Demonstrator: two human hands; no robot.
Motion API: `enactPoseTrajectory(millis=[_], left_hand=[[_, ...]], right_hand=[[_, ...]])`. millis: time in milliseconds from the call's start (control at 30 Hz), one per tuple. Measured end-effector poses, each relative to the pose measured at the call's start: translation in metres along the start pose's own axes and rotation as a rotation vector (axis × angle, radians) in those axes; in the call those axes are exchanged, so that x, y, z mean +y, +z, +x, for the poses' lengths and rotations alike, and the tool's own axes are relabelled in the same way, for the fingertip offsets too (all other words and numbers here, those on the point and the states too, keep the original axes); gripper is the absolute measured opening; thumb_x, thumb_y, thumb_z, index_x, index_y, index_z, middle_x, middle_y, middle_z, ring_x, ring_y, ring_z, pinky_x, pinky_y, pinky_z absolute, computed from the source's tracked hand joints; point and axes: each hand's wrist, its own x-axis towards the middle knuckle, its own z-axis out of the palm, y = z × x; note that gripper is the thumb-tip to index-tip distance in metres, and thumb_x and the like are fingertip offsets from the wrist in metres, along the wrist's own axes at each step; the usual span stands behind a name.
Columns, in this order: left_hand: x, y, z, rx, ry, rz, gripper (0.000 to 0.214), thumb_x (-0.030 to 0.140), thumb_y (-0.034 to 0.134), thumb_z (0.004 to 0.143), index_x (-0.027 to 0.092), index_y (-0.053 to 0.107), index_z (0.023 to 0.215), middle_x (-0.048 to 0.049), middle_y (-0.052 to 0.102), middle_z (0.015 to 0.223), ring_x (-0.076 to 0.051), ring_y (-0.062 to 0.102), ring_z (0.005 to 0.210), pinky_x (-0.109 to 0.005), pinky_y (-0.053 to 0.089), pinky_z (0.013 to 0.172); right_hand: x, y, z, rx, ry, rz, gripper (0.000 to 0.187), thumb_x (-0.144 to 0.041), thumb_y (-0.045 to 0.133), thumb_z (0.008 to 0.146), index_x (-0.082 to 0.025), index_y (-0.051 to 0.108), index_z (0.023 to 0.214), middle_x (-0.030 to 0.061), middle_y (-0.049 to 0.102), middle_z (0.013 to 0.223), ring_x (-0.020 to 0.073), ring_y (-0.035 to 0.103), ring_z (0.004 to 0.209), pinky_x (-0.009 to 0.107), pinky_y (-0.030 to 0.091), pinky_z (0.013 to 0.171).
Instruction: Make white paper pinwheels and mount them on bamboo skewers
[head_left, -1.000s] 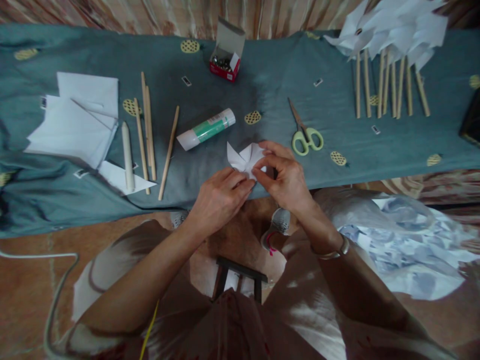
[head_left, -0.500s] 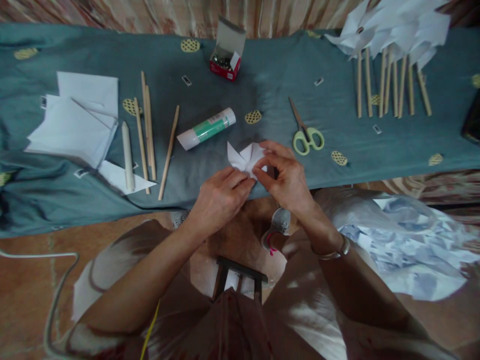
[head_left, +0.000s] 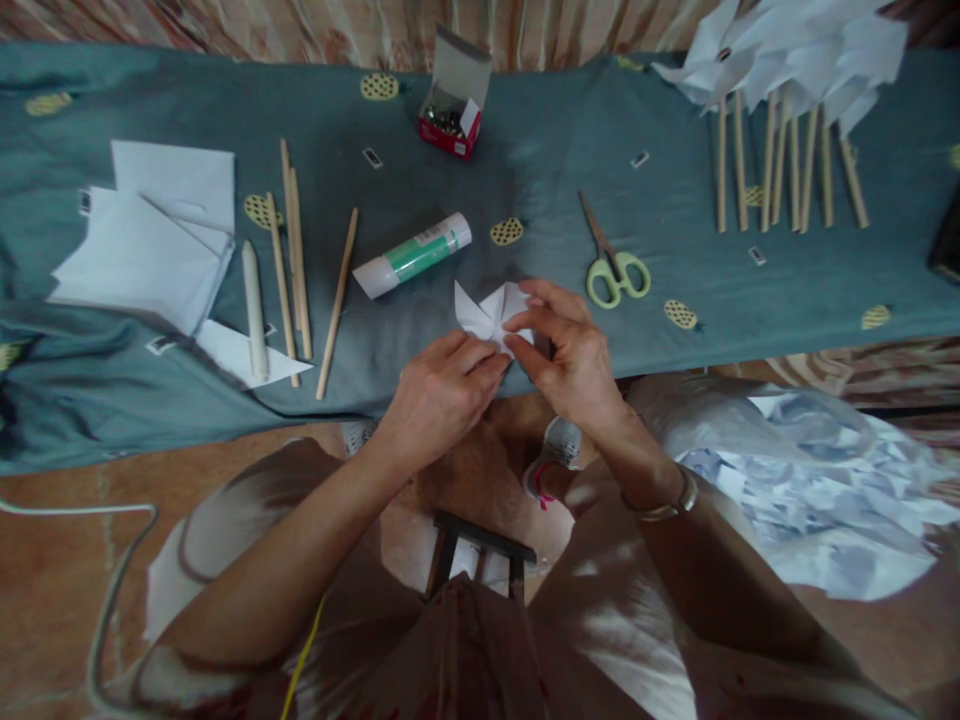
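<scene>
A white paper pinwheel (head_left: 480, 310) with folded blades lies at the table's near edge, between my two hands. My left hand (head_left: 450, 385) is closed on its lower left side, fingers pressed together at the paper. My right hand (head_left: 574, 345) grips the right side, with thumb and forefinger close together near the pinwheel's centre. Part of the paper is hidden under the fingers. Just beyond, a glue stick (head_left: 412, 256) with a green label lies on its side. To the right rest scissors (head_left: 615, 270) with light green handles.
A small red box (head_left: 450, 130) of shiny fasteners stands open at the back. Wooden sticks (head_left: 337, 305) and paper sheets (head_left: 142, 245) lie left. Several finished pinwheels (head_left: 802, 70) on sticks are at the far right. A plastic bag (head_left: 825, 490) of paper scraps sits below right.
My right forefinger has shifted slightly left, toward the pinwheel's centre. My left hand and the pinwheel stay nearly in place.
</scene>
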Motion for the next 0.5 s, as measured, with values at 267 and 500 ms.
enactPoseTrajectory(millis=[267,500], left_hand=[[0.000,0.000,0.000,-0.025,-0.007,0.014,0.021,0.019,0.047,0.096,0.013,0.067,0.100,-0.0081,0.068,0.091,-0.019,0.060,0.083,-0.032,0.053,0.072],[0.001,-0.001,-0.001,-0.021,-0.009,0.009,0.020,0.021,0.049,0.095,0.013,0.067,0.100,-0.0084,0.068,0.092,-0.020,0.062,0.084,-0.033,0.054,0.073]], right_hand=[[-0.006,-0.002,-0.007,-0.080,-0.041,-0.039,0.025,-0.022,0.049,0.089,-0.032,0.068,0.101,0.0021,0.051,0.139,0.0313,0.049,0.124,0.055,0.038,0.107],[-0.016,0.006,-0.014,-0.076,-0.096,-0.206,0.024,-0.019,0.043,0.090,-0.023,0.065,0.100,0.0093,0.048,0.143,0.0324,0.043,0.131,0.054,0.036,0.109]])
